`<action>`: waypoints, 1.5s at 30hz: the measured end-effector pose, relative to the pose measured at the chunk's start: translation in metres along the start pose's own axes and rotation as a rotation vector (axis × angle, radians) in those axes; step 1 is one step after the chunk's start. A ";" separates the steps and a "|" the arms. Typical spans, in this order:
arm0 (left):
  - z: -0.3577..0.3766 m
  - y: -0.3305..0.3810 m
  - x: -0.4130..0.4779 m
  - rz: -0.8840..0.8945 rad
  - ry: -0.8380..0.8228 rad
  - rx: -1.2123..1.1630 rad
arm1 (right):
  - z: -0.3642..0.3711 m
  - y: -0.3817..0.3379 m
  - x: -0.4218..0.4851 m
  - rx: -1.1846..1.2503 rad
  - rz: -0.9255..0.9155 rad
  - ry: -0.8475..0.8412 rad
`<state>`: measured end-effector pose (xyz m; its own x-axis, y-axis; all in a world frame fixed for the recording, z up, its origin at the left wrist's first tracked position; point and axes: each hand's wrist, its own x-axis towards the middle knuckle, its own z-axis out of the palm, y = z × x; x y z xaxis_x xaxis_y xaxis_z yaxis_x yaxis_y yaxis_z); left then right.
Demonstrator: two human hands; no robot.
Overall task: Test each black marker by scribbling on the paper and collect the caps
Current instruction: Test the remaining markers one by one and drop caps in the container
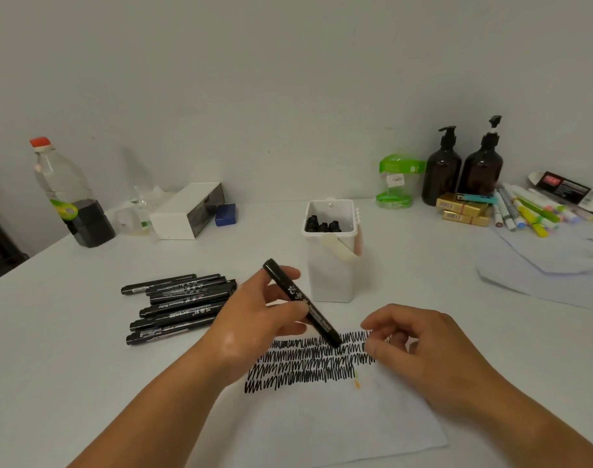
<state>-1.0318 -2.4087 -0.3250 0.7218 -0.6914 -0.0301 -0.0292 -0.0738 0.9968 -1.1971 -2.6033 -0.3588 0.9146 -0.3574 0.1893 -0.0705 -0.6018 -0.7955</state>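
Observation:
My left hand (258, 315) grips a black marker (301, 300) by its middle, tilted, its lower end over the scribbles. White paper (339, 417) lies in front of me with several rows of black zigzag scribble (308, 363). Just right of the marker's lower end, my right hand (420, 346) hovers over the paper's edge with fingers curled toward the thumb. Something dark shows between them, but I cannot tell whether it is a cap. A pile of several black markers (180, 307) lies to the left. A white container (332, 261) behind the paper holds black caps (322, 226).
At the back left stand a plastic bottle of dark liquid (68, 197), a white box (190, 211) and a blue block (225, 214). Back right are a green-trimmed jar (398, 180), two brown pump bottles (463, 167), gold boxes (462, 209), coloured markers (528, 211) and loose sheets (541, 261).

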 end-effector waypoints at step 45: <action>0.045 -0.024 -0.026 0.643 -0.186 0.737 | 0.010 -0.031 -0.006 0.565 -0.065 -0.117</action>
<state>-1.0810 -2.4207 -0.3511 0.3000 -0.8536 0.4259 -0.8446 -0.0301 0.5345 -1.1961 -2.5750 -0.3408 0.9501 -0.2317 0.2090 0.1815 -0.1342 -0.9742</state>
